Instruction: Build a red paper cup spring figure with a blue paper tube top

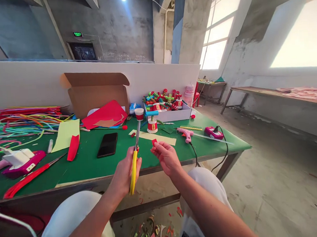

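My left hand [124, 172] is closed around the yellow handle of a pair of scissors [134, 170], whose blades point up and away over the table. Between the fingertips of my right hand [166, 157] is a small piece of red paper [154, 142]. The scissors and the red piece are apart. Just beyond my hands, a pale yellow paper strip [166, 138] lies on the green tabletop. Behind it stands a small figure [151, 125] with a red and white cup base, a coiled neck and a blue bar on top. A paper cup [139, 114] is beside it.
A white box [174, 114] holds several similar figures. To the right lie a pink glue gun [186, 134] and a purple power socket [214, 133] with a cord. A phone [107, 145], red-handled scissors [30, 179] and pipe cleaners [27, 121] are left. Scraps litter the floor.
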`<state>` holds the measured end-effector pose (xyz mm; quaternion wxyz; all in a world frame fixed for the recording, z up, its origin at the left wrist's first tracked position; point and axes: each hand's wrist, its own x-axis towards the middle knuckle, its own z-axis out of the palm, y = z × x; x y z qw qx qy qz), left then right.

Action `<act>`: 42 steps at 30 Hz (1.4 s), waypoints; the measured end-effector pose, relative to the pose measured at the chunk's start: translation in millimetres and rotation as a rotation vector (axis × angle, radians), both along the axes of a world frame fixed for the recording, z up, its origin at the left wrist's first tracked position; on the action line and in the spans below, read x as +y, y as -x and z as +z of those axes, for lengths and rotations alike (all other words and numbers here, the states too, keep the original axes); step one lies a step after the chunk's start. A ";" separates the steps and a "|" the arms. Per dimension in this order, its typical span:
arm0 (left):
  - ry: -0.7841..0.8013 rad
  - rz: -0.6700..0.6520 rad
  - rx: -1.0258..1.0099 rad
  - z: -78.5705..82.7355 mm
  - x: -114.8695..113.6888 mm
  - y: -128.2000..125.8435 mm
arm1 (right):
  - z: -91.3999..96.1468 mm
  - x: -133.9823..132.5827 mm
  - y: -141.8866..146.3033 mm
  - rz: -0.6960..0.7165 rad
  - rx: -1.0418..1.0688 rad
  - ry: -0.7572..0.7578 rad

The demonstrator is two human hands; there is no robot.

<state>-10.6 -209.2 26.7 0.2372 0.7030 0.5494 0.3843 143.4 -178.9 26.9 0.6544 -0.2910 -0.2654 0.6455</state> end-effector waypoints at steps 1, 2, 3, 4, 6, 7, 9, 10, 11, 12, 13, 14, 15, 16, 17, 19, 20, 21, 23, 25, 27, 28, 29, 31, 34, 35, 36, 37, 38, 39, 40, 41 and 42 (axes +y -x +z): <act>-0.038 -0.027 0.087 -3.9 -2.2 2.1 | 1.1 1.8 -3.6 -0.011 0.019 0.008; -0.069 -0.056 0.161 -7.5 -4.6 3.6 | 2.0 3.4 -6.8 -0.019 0.036 0.017; -0.088 -0.085 0.222 -10.3 -7.0 4.5 | 2.7 4.7 -9.5 -0.023 0.049 0.025; -0.091 -0.111 0.275 -11.9 -9.5 4.8 | 3.3 5.6 -11.7 -0.025 0.059 0.030; -0.049 -0.128 0.374 -10.9 -14.5 3.7 | 4.0 6.7 -14.3 -0.025 0.075 0.034; -0.012 -0.127 0.423 -8.5 -16.8 2.4 | 4.1 6.8 -14.8 -0.018 0.082 0.035; 0.066 -0.126 0.514 -1.7 -20.6 -1.0 | 4.0 6.6 -14.7 0.003 0.094 0.037; 0.098 -0.127 0.551 1.9 -22.0 -2.9 | 3.8 6.4 -14.3 0.017 0.100 0.039; 0.121 -0.132 0.581 5.0 -22.9 -4.8 | 3.6 6.1 -13.9 0.031 0.104 0.041; 0.135 -0.136 0.604 7.3 -23.6 -6.4 | 3.5 5.9 -13.5 0.042 0.106 0.040; 0.144 -0.139 0.618 8.8 -24.0 -7.8 | 3.3 5.6 -13.1 0.051 0.106 0.039; 0.148 -0.141 0.624 9.5 -24.2 -9.0 | 3.3 5.4 -12.8 0.058 0.104 0.038; 0.150 -0.144 0.623 9.6 -24.3 -9.8 | 3.3 5.3 -12.7 0.064 0.101 0.037; 0.150 -0.147 0.616 9.2 -24.4 -10.3 | 3.4 5.1 -12.6 0.069 0.096 0.036; 0.149 -0.150 0.605 8.5 -24.4 -10.6 | 3.5 4.9 -12.6 0.074 0.091 0.036; 0.139 -0.160 0.576 6.9 -24.4 -10.8 | 3.7 4.4 -12.7 0.082 0.087 0.033; 0.130 -0.163 0.561 6.2 -24.4 -10.9 | 3.8 4.2 -12.7 0.086 0.088 0.031; 0.121 -0.165 0.550 5.5 -24.4 -10.9 | 3.9 3.9 -12.7 0.089 0.089 0.028; 0.113 -0.168 0.540 4.6 -24.3 -10.9 | 4.1 3.6 -12.6 0.092 0.093 0.023; 0.114 -0.174 0.544 4.1 -24.2 -11.0 | 4.4 3.2 -12.6 0.096 0.098 0.023; 0.117 -0.174 0.547 3.9 -24.0 -11.0 | 5.0 3.0 -12.6 0.100 0.103 0.023; 0.115 -0.172 0.545 4.0 -24.0 -10.9 | 5.3 2.9 -12.7 0.101 0.103 0.023; 0.114 -0.172 0.544 4.0 -24.0 -10.8 | 5.5 2.8 -12.8 0.102 0.102 0.024; 0.113 -0.175 0.548 4.2 -24.2 -10.6 | 5.7 2.6 -13.0 0.100 0.098 0.027; 0.112 -0.177 0.549 4.0 -24.6 -10.4 | 5.4 2.6 -13.3 0.097 0.100 0.028; 0.106 -0.174 0.545 3.5 -24.7 -10.4 | 5.2 2.7 -13.3 0.097 0.101 0.028; 0.096 -0.171 0.539 3.0 -24.7 -10.3 | 4.9 2.9 -13.4 0.097 0.101 0.026; 0.088 -0.169 0.533 2.3 -24.6 -10.2 | 4.5 3.1 -13.4 0.097 0.099 0.025; 0.080 -0.169 0.527 1.5 -24.4 -10.0 | 4.1 3.4 -13.5 0.097 0.095 0.023; 0.073 -0.169 0.522 0.8 -24.2 -9.7 | 3.6 3.7 -13.5 0.097 0.090 0.021; 0.069 -0.172 0.517 0.2 -23.9 -9.4 | 3.1 4.0 -13.6 0.096 0.085 0.019; 0.065 -0.175 0.514 -0.3 -23.6 -9.1 | 2.7 4.3 -13.6 0.095 0.081 0.016; 0.064 -0.176 0.514 -0.5 -23.5 -8.9 | 2.3 4.4 -13.6 0.094 0.079 0.014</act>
